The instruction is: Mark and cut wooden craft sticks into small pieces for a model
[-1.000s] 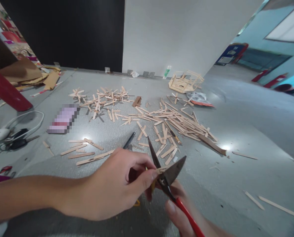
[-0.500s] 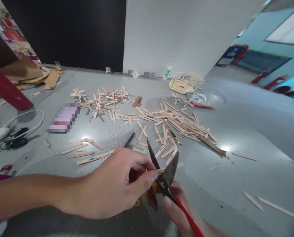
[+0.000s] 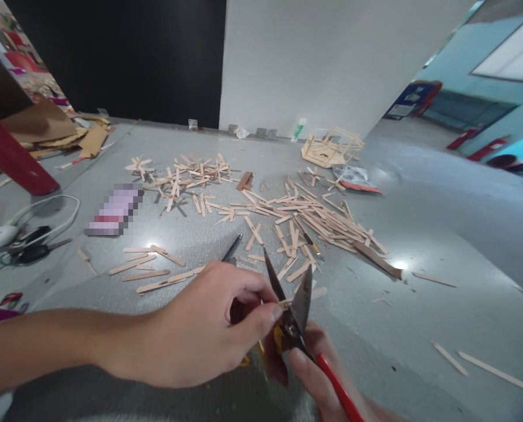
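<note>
Between thumb and fingers, my left hand [image 3: 200,328] pinches a wooden craft stick [image 3: 318,292], which passes between the blades of the scissors. My right hand [image 3: 316,363] is closed around the red handle of the scissors [image 3: 291,329]; their dark blades stand parted in a V, tips pointing away from me. Part of the handle and some right fingers are hidden behind the tool. Just beyond my hands lie loose craft sticks [image 3: 303,269] and a dark pen [image 3: 232,247].
A long heap of craft sticks [image 3: 323,217] spreads across the grey floor, with a stick frame [image 3: 332,147] behind it. At left are a phone [image 3: 115,210], keys [image 3: 33,253] and a white cable [image 3: 72,205]. A red tube [image 3: 15,155] stands at the far left.
The scissor blades have drawn a little closer together around the craft stick. My left hand stays nearly still.
</note>
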### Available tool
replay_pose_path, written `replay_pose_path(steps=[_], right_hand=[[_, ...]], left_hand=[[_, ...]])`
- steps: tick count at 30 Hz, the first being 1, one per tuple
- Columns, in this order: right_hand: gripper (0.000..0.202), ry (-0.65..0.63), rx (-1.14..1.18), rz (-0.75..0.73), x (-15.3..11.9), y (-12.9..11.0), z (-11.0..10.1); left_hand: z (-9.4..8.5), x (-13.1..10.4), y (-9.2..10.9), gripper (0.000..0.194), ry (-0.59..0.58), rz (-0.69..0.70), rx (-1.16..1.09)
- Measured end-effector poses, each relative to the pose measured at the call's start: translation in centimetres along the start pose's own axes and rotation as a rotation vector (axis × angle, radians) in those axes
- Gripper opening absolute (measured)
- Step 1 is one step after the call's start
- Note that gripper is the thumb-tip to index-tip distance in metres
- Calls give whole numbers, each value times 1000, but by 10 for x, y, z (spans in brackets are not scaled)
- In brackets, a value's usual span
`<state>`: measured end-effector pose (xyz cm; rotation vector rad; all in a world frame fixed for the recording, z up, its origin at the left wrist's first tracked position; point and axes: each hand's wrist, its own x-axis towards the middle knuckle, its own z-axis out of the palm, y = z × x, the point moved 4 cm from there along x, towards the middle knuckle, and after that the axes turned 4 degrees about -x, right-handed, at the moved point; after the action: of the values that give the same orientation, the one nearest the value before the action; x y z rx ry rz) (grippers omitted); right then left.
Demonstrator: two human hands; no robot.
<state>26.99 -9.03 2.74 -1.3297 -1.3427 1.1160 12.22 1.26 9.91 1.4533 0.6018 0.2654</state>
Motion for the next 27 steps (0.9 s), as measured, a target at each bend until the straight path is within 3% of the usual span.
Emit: replay_pose_path(steps=[5, 14, 27], right_hand=[[33, 23, 65, 17, -6, 13, -1], [55, -41, 127, 97, 9, -9, 12], [59, -29, 102, 125, 7, -3, 10]], left_hand=[[-1, 1, 3, 25, 25, 23, 84], [-2, 1, 3, 25, 31, 27, 113], [-3, 0, 3, 29, 44, 35, 202]])
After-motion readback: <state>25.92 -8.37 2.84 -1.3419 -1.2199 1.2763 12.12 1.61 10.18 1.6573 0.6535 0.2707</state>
